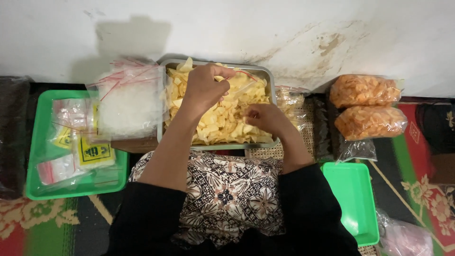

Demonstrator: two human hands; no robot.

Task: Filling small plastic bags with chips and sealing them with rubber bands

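Patterned lap cloth [227, 194] nearest the viewer, with 2 hands working over a tray of pale yellow chips.

Left to right: a green tray [35, 156] of small packets; a stack of clear zip bags [130, 102]; the metal tray [271, 78] of chips [222, 121] against the far wall, its long axis running left-right; 2 bags of orange snacks [367, 106]; an empty green tray [353, 199]. The left hand [204, 87] is curled, pinching what appears to be a clear bag mouth, opening towards the right. The right hand [265, 117] is loosely closed on chips; its exact contents cannot be told. Judged best practice: hold the mouth wide and low over the tray, so that dropped chips fall back in.
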